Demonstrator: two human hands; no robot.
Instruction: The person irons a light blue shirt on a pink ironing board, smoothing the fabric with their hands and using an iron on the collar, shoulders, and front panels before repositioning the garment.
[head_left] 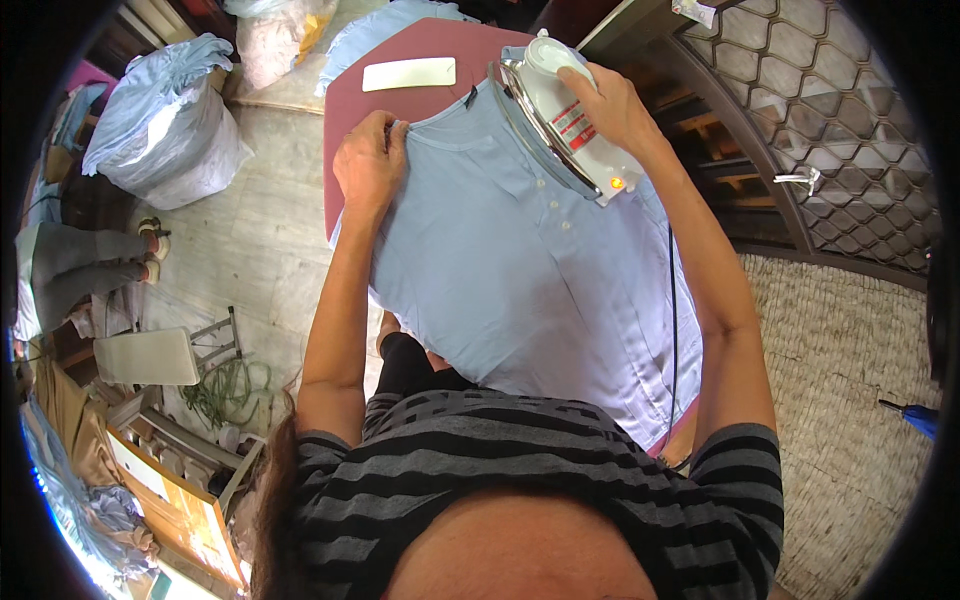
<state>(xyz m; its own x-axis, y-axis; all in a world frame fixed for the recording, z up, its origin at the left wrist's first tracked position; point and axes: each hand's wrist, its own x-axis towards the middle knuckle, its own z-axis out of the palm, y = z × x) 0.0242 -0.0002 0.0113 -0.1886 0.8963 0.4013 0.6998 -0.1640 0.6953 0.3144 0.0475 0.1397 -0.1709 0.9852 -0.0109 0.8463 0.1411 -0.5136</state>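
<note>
Right hand [612, 105] wraps the white iron [568, 120] – left hand [368, 160] pinches, seemingly, the blue shirt [520, 270] collar on the ironing board [400, 50].

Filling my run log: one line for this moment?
left hand pinching shirt collar | right hand gripping iron on shirt | ironing board

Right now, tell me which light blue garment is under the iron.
The light blue shirt spread on the maroon board under the iron; the others lie heaped at left.
</note>
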